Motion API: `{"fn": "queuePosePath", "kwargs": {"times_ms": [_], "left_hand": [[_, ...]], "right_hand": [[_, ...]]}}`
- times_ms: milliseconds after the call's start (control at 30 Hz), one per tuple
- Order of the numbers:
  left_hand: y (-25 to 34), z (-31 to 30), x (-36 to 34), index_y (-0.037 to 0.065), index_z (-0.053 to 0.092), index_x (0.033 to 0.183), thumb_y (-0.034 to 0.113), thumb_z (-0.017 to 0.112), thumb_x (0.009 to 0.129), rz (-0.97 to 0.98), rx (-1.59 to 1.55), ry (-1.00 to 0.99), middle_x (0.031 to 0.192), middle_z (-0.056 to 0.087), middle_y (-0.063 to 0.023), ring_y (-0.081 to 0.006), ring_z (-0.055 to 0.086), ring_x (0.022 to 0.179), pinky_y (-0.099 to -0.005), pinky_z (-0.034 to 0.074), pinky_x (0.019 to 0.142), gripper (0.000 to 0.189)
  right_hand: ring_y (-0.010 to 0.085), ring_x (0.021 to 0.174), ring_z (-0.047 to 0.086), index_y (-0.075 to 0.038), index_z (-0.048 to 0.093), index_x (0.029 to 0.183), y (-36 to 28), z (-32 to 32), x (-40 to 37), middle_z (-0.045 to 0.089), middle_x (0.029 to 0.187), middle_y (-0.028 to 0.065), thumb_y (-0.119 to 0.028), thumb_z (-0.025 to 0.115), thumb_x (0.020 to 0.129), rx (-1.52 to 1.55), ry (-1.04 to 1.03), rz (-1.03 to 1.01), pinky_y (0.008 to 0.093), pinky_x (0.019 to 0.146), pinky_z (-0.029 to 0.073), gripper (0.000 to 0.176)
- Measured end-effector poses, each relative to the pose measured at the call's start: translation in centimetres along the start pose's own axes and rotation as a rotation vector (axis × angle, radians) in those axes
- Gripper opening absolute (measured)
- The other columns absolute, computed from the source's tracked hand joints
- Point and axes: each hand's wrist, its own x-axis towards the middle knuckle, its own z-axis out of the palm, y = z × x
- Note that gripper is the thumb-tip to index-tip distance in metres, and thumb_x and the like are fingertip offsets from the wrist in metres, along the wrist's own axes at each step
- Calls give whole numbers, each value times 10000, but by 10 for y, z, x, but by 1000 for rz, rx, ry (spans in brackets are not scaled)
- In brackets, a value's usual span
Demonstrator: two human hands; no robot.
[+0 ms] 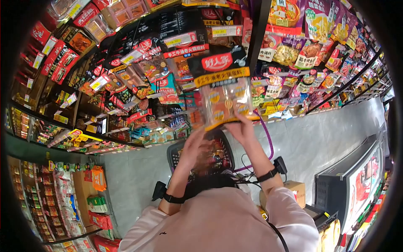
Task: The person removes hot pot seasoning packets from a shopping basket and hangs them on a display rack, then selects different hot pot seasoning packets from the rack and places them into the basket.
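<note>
The right hand (242, 128), stretched forward, gripped one pack (226, 94) by its lower right edge, holding it up before the shelves (257, 38). The left hand (192, 148), blurred, lay near its lower left corner; whether it was gripping could not be told. Through the pack's clear window showed brown contents. Two straps (174, 199), one per wrist. Below stood one dark basket (231, 156) holding colourful goods, too blurred to count.
</note>
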Motion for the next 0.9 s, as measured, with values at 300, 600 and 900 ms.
{"fn": "queuePosePath", "kwargs": {"times_ms": [300, 600, 900], "left_hand": [[-29, -41, -54, 43, 577, 1206, 268, 492, 1024, -228, -29, 31, 1182, 647, -92, -182, 624, 954, -326, 516, 772, 301], [-55, -83, -72, 51, 602, 1103, 266, 505, 1019, -191, -145, 153, 1094, 659, -102, -182, 638, 914, -348, 532, 798, 251], [-72, -91, -68, 69, 621, 1071, 293, 543, 1001, -224, -271, 211, 1011, 673, -61, -165, 635, 867, -332, 524, 771, 248]], "right_hand": [[366, 1271, 487, 32, 451, 1332, -21, -1, 41, 524, 1357, 204, -99, 553, 904, 172, -49, -171, 538, 1109, 342, 459], [359, 1302, 463, -21, 453, 1358, -13, 13, 49, 516, 1380, 169, -135, 554, 826, 188, -62, -127, 518, 1130, 317, 553], [327, 1188, 544, -65, 572, 1179, 19, -21, 66, 603, 1242, 109, -177, 545, 819, 314, 72, -201, 524, 1072, 381, 378]]}}
